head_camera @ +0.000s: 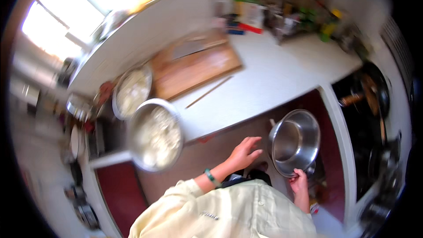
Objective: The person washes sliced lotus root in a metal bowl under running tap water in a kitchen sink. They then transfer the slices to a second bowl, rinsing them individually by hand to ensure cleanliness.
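My right hand (299, 181) grips the near rim of an empty stainless steel pot (294, 142), tilted so that its inside shows. To the left of the pot my left hand (246, 153) is held in the air, fingers apart, with nothing in it; a green bracelet (212, 178) is on that wrist. Further left, a metal bowl (155, 135) with a pale, lumpy, floury mass stands by the counter's edge. Behind it is a second bowl (133, 92) with similar pale contents. Blur hides what exactly the bowls hold.
A wooden cutting board (198, 69) bears a cleaver (188, 49). One thin wooden stick (209, 92) lies on the white counter (264, 72). Bags and bottles line the back right. At the right a wok (371, 89) rests on the black stove; a sink (110, 132) is at the left.
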`<state>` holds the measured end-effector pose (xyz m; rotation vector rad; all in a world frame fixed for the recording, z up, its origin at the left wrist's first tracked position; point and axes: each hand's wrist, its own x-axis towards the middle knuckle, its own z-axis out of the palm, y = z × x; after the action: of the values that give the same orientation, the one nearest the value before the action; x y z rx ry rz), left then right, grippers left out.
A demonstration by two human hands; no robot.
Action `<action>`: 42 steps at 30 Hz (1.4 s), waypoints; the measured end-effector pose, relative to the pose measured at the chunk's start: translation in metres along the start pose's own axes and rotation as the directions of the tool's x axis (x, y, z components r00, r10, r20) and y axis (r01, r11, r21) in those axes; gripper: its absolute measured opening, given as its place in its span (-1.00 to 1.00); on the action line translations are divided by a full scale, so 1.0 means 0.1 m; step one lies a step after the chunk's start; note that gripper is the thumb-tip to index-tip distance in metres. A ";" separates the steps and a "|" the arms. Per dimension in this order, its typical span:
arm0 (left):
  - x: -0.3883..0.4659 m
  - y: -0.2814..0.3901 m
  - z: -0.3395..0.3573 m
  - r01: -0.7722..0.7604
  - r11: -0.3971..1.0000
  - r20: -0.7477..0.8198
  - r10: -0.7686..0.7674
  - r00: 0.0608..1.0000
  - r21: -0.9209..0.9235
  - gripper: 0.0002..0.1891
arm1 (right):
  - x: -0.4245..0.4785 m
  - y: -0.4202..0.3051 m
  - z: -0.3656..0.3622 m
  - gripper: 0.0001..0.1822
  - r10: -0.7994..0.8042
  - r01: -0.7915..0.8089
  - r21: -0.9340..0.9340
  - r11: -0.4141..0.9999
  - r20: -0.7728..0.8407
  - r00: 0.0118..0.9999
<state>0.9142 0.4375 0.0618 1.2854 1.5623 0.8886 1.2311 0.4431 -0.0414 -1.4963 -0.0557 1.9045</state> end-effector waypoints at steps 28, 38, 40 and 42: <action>-2.15 -0.02 0.21 0.188 0.939 -0.928 -0.323 0.187 -0.289 -0.54 | 0.60 -0.32 2.29 -0.91 0.363 0.080 -0.730 0.679 0.428 0.828; -2.42 -0.14 -0.44 0.110 0.948 -0.898 -0.318 0.303 -0.298 -0.55 | 0.22 -0.03 2.41 -0.87 0.278 0.116 -0.711 0.693 0.412 0.867; -2.48 -0.21 -0.59 0.112 0.948 -0.890 -0.318 0.327 -0.297 -0.55 | 0.17 0.07 2.48 -0.84 0.285 0.068 -0.672 0.738 0.401 0.870; -2.53 -0.28 -0.69 0.110 0.947 -0.884 -0.320 0.341 -0.300 -0.55 | 0.20 0.10 2.46 -0.83 0.253 0.086 -0.653 0.753 0.407 0.878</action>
<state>0.8539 0.1851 0.1087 0.2839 2.3517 1.7124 1.0110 0.5387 0.0184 -1.4013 -1.0027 2.4398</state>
